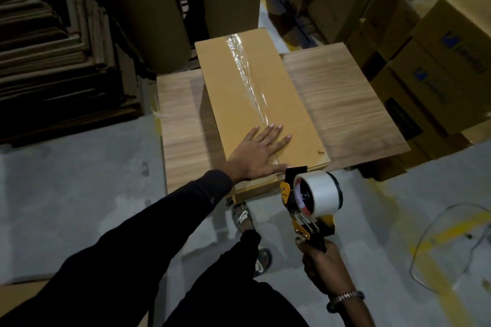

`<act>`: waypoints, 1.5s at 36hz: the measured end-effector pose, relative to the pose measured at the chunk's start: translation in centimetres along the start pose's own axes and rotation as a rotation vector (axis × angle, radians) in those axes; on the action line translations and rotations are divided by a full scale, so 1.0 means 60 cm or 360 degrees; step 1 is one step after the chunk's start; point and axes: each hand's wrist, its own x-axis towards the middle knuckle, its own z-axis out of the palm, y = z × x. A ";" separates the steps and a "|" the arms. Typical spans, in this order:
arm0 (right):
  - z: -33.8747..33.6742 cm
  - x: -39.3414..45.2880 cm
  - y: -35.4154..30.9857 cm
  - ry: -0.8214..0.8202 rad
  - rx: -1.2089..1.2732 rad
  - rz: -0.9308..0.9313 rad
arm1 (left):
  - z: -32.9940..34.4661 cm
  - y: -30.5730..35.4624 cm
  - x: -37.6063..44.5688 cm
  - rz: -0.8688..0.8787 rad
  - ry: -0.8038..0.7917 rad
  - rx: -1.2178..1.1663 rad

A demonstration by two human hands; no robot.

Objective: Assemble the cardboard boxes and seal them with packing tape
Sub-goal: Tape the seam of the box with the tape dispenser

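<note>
**Tape gun at the box's near edge**

The right hand [322, 265] is nearest, at 5 o'clock, fingers wrapped tight round the handle of the tape gun [309, 200]. The gun's roll [318, 192] sits just off the near edge of the box [261, 103], its black front end touching that edge.

The left hand [256, 150] lies flat on the box's near end, fingers straight and spread, across the centre seam. A crinkled strip of clear tape [243, 66] runs along that seam toward 12 o'clock.

The box lies lengthwise on a wooden table [342, 103], overhanging its far edge. Table surface shows at 9 and 3 o'clock of it. Stacked cartons [435, 61] crowd 2 o'clock; flat cardboard [53, 61] piles at 10. Open floor [79, 194] lies at 8 o'clock.
</note>
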 end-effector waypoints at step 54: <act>-0.036 0.004 -0.001 0.0364 0.0448 0.0241 | 0.049 0.108 -0.065 0.0161 0.0106 0.0001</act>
